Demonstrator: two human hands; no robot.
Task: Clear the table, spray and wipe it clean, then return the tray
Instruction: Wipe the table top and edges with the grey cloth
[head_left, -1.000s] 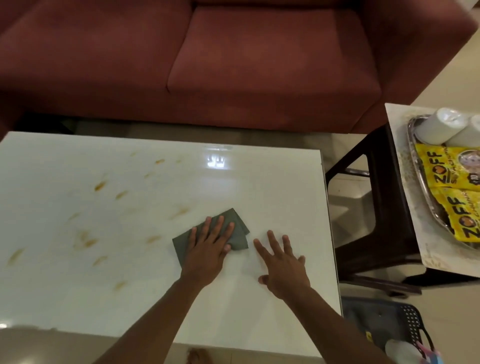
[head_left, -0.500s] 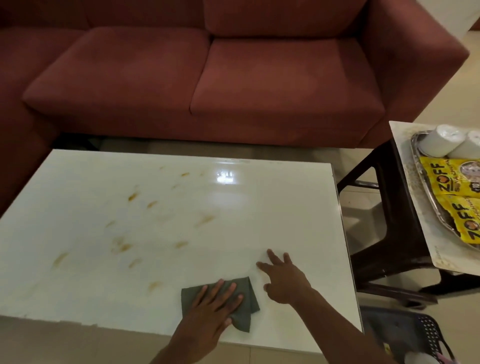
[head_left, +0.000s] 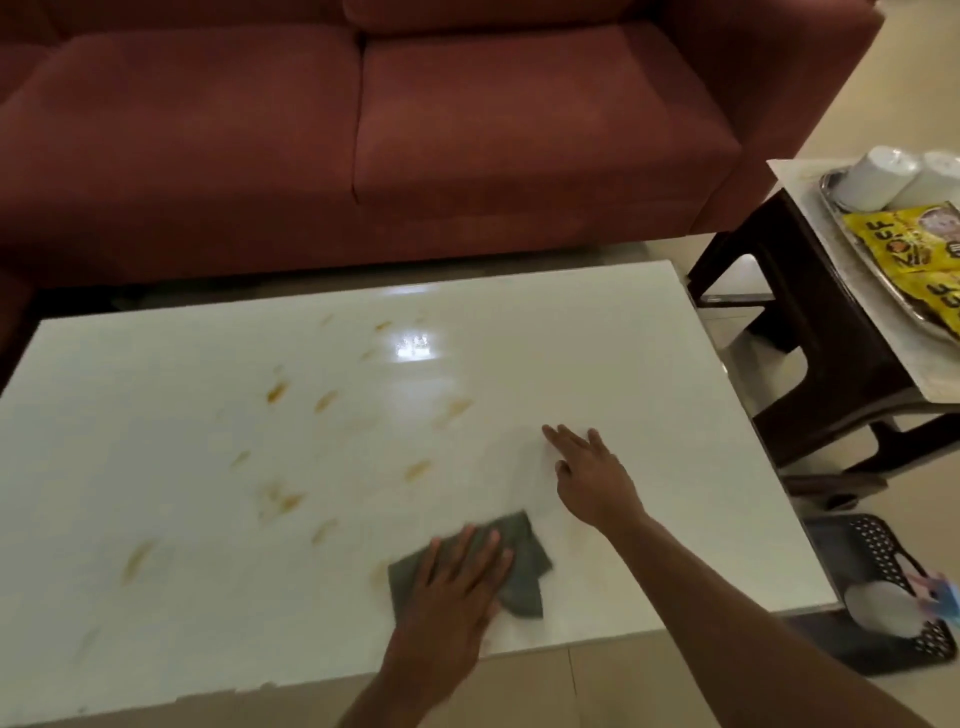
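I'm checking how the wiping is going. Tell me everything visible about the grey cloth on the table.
The grey cloth is a small, dark grey piece of soft fabric, folded or bunched into a rough, uneven patch with a corner sticking out at its near right. It lies flat on the white table, close to the near edge and right of centre. The left hand presses on it with straight, spread fingers, covering its left part. The right hand rests apart, just beyond it. Its outline is slightly blurred.

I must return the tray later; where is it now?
In the head view the tray sits at the far right on a side table, beyond the white table, holding white cups and yellow packets.
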